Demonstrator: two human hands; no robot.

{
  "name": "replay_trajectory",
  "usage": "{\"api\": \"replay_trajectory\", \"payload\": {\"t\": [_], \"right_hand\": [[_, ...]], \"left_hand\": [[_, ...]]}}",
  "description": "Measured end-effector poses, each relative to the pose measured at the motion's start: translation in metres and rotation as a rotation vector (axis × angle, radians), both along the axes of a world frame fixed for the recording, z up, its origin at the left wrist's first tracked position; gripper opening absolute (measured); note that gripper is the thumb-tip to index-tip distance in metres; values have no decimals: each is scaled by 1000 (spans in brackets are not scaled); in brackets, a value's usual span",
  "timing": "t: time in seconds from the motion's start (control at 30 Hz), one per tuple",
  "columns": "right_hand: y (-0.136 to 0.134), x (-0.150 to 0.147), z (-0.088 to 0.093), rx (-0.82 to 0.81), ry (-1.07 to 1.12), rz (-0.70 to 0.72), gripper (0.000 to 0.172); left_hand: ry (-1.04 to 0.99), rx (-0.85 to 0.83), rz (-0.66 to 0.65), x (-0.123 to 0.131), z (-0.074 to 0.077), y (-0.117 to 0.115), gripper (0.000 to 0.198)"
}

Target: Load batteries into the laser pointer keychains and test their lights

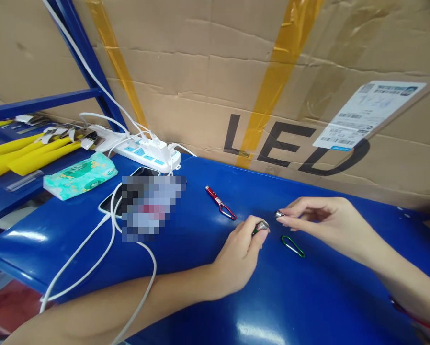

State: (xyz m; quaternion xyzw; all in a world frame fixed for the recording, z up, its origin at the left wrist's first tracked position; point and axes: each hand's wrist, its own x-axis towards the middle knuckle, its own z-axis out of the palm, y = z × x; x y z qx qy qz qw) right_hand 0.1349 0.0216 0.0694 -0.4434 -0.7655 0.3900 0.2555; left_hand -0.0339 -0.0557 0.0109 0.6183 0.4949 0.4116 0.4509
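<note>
My left hand (236, 256) is wrapped round a small green flashlight (261, 226), its silver end showing above the thumb while the rest is hidden in the fist. My right hand (328, 218) pinches a small round silver piece (278, 214), too small to tell whether it is a cap or button cells. The two held pieces are apart. Below the right fingertips lies a green carabiner clip (292, 246) on the blue table (272, 292). Behind the left hand rests a red keychain flashlight (215, 195) with a red carabiner (228, 212) attached.
A white power strip (143, 153) with plugs and cables stands at the back left. A phone (110, 201) on a white cable (85, 247) and a green tissue pack (80, 175) lie nearby. Yellow-handled tools (31, 153) sit farther left. A large cardboard box (200, 72) borders the back.
</note>
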Motion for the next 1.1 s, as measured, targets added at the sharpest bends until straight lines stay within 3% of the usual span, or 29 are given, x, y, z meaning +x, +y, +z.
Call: {"api": "replay_trajectory", "payload": {"t": [0.17, 0.43, 0.67, 0.87, 1.1], "right_hand": [[-6, 1, 3, 96, -9, 112, 22], [-12, 4, 6, 2, -35, 179, 17], [-10, 6, 9, -227, -2, 252, 12], [-14, 7, 11, -159, -99, 330, 11], [-17, 5, 4, -532, 22, 290, 20]], "left_hand": [[80, 56, -29, -2, 2, 2, 21], [189, 326, -70, -3, 1, 9, 18], [158, 508, -150, -5, -3, 3, 16], [196, 563, -181, -5, -5, 3, 19], [283, 624, -148, -4, -2, -1, 24]]}}
